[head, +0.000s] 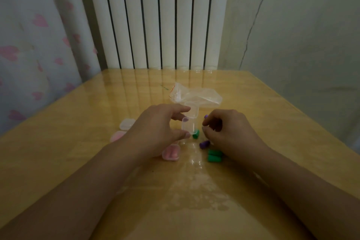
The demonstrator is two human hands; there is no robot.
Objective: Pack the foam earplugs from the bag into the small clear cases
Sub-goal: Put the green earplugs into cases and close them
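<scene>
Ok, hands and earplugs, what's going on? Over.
Left hand holds open clear case. Right hand pinches purple earplug. Green earplugs loose on table. Nothing blocking.

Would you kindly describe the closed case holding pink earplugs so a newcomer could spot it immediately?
Start at the yellow wooden table and find the left hand, which holds an open clear case. Just under that wrist lies the pink-filled case. Unlike the two pale cases farther left, it sits nearest the person.
</scene>
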